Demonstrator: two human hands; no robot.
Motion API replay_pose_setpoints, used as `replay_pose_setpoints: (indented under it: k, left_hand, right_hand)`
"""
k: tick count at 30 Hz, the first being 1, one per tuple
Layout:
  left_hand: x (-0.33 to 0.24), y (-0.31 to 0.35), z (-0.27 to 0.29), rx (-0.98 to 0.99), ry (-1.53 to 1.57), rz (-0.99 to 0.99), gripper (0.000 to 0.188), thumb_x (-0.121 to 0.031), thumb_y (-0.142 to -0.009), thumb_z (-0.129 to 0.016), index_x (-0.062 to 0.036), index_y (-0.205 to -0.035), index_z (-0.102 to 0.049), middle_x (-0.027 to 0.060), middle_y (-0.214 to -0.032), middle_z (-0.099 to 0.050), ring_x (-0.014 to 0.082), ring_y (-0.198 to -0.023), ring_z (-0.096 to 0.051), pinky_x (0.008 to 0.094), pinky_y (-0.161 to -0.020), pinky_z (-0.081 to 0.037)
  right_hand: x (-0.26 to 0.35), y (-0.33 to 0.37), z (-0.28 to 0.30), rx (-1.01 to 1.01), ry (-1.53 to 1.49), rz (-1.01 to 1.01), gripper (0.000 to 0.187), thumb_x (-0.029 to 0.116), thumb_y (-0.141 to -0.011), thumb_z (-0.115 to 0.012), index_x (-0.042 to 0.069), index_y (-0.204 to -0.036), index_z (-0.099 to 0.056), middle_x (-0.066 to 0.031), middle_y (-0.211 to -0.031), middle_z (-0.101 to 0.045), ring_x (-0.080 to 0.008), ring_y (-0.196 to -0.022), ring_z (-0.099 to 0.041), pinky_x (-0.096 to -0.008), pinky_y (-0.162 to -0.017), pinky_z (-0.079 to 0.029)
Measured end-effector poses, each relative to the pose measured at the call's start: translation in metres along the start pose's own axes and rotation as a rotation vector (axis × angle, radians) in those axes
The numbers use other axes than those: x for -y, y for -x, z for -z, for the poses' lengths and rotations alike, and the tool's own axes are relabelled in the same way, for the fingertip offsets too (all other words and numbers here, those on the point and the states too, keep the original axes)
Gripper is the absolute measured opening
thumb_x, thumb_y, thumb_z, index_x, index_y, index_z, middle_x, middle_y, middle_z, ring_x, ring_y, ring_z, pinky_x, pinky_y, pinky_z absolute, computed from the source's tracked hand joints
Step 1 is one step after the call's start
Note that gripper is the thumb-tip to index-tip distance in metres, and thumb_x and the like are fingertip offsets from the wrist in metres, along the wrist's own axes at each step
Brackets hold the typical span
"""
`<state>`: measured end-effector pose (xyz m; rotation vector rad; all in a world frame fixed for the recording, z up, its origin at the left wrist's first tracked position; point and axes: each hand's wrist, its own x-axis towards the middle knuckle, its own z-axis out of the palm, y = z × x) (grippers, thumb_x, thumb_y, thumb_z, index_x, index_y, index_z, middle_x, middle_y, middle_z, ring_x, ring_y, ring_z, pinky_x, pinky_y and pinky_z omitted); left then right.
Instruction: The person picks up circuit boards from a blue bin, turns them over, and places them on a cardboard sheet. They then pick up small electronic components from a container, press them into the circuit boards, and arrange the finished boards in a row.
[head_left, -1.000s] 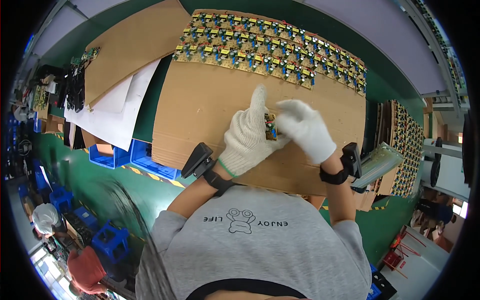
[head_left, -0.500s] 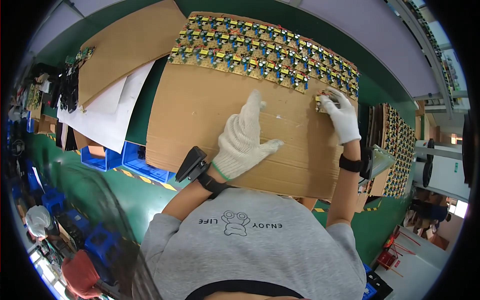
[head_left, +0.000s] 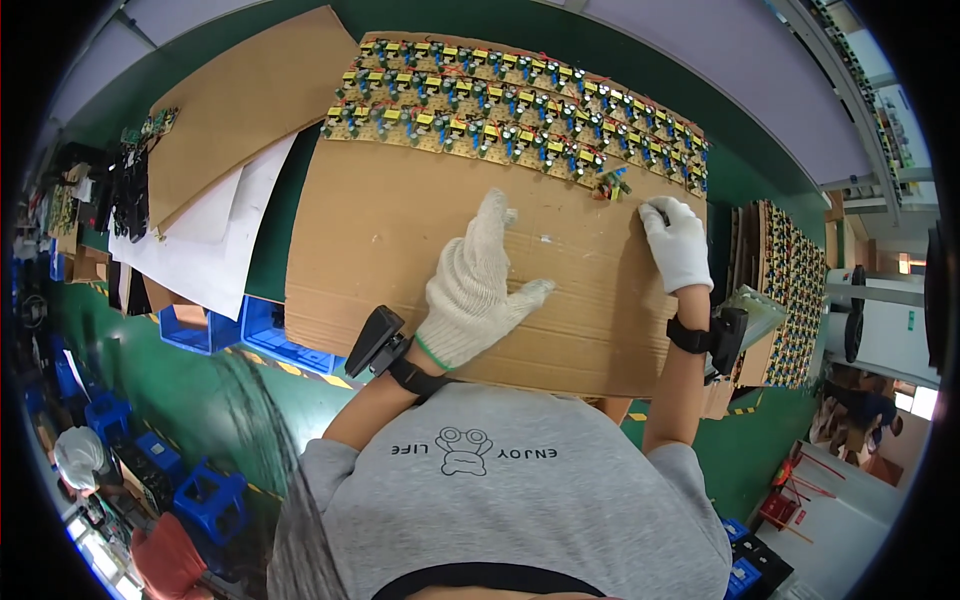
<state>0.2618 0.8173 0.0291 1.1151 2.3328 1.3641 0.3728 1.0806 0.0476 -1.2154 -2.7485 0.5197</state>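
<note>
My left hand (head_left: 470, 285), in a cream knitted glove, is open over the bare middle of a large cardboard sheet (head_left: 370, 250). Its thumb stands apart from the fingers, and it holds nothing. My right hand (head_left: 675, 245), in a white glove, is closed near the sheet's right edge, its fingers curled in with nothing showing in them. Beyond it, apart from the fingers, a small circuit board (head_left: 612, 185) sits slightly askew at the right end of the nearest row. Rows of joined circuit boards (head_left: 470, 120) with yellow, blue and green parts cover the sheet's far side.
Stacked cardboard with more circuit boards (head_left: 792, 290) stands at the right. Another cardboard sheet (head_left: 240, 110) and white sheets (head_left: 190, 255) lie to the left, above blue bins (head_left: 285, 335). A person in red (head_left: 165, 560) is at lower left.
My right hand has let go of the small circuit board, which now lies by the nearest row's end. That hand has drawn back toward me and its fingers have curled. My left hand keeps its pose.
</note>
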Motion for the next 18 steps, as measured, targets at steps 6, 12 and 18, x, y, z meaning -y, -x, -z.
replay_pose_setpoints:
  k: [6,12,18]
  left_hand:
    - [0.002,0.000,-0.001,-0.037,0.000,-0.065,0.103,-0.028,-0.069,-0.081,0.0026,-0.146,-0.021,0.0141,-0.127,-0.056,0.0312,-0.086,-0.057,0.0424,-0.081,-0.046]
    - [-0.004,-0.002,0.001,-0.042,0.014,-0.065,0.101,-0.026,-0.069,-0.081,0.0035,-0.146,-0.022,0.0133,-0.124,-0.057,0.0247,-0.075,-0.055,0.0402,-0.076,-0.047]
    - [0.002,0.000,0.000,-0.046,0.060,-0.052,0.102,-0.025,-0.069,-0.081,0.0036,-0.147,-0.021,0.0135,-0.125,-0.057,0.0233,-0.074,-0.056,0.0395,-0.074,-0.047]
  right_hand:
    - [0.028,-0.002,0.012,-0.261,-0.031,0.458,0.050,0.014,-0.073,-0.072,0.007,-0.121,-0.059,-0.0152,-0.121,-0.060,-0.0336,-0.107,-0.059,-0.0403,-0.090,-0.048]
    - [0.052,-0.021,0.012,-0.106,0.143,0.703,0.047,0.003,-0.069,-0.067,0.007,-0.115,-0.060,-0.0149,-0.117,-0.061,-0.0354,-0.107,-0.056,-0.0436,-0.092,-0.045]
    - [0.055,-0.018,0.017,-0.072,0.159,0.655,0.037,0.007,-0.065,-0.069,0.009,-0.102,-0.064,-0.0116,-0.106,-0.063,-0.0330,-0.102,-0.058,-0.0420,-0.086,-0.046]
